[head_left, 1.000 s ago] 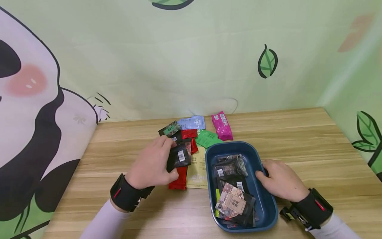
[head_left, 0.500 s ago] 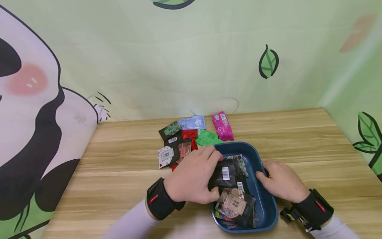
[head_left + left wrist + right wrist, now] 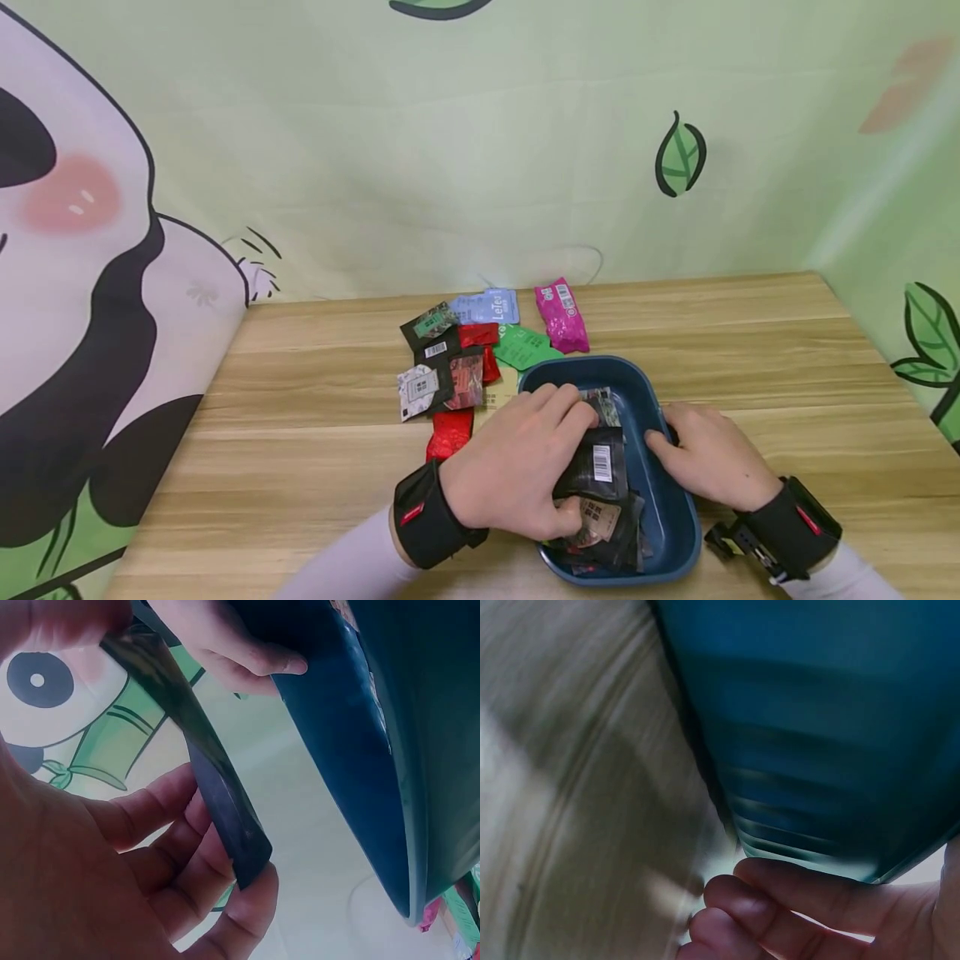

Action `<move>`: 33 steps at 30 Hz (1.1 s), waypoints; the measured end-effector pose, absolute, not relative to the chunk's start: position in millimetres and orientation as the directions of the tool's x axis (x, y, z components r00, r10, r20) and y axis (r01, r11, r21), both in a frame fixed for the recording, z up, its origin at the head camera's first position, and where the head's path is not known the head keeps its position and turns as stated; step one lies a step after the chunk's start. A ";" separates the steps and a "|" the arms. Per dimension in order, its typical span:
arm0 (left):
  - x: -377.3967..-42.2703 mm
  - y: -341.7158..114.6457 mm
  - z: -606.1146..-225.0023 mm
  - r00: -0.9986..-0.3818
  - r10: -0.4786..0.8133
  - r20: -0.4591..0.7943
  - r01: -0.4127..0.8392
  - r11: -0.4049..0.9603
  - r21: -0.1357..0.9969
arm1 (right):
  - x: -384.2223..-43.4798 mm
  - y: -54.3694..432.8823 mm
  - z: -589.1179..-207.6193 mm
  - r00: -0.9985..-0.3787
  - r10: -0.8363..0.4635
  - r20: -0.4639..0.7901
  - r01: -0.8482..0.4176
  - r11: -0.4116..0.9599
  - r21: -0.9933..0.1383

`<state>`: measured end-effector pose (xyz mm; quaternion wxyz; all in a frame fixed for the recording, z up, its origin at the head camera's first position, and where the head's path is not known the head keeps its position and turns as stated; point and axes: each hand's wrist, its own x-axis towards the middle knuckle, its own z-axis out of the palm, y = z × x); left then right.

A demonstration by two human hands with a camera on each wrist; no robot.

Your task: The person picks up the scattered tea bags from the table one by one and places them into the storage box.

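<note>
Over the blue plastic bin point(image 3: 678, 533), my left hand point(image 3: 521, 471) holds a black sachet point(image 3: 600, 462) with a white barcode label. The left wrist view has this sachet point(image 3: 217, 780) edge-on, between the thumb and curled fingertips. Under it in the bin lie several dark sachets, one with a tan patterned front point(image 3: 600, 518). My right hand point(image 3: 712, 454) grips the bin's right rim, thumb on the inner side. In the right wrist view its fingers point(image 3: 802, 892) lie along the bin's outer wall point(image 3: 795, 750).
Left of the bin lie black patterned sachets point(image 3: 467, 379), red packets point(image 3: 450, 433) and a partly hidden pale yellow packet point(image 3: 498, 390). Behind are green point(image 3: 525, 346), light blue point(image 3: 483, 307) and pink point(image 3: 562, 317) packets. A printed cloth backdrop point(image 3: 450, 167) borders the wooden table point(image 3: 300, 467).
My left hand has carried the black sachet rightward from the pile to above the bin. A white patterned sachet in the pile is now uncovered. The right hand stays on the rim.
</note>
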<state>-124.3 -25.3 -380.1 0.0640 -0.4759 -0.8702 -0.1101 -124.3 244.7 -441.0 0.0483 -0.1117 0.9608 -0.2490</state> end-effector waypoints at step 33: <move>-254.4 -130.1 -412.5 -0.901 0.434 0.010 0.407 0.837 0.366 | -122.7 243.5 -441.8 -0.970 -0.242 -0.035 -0.197 0.858 -0.475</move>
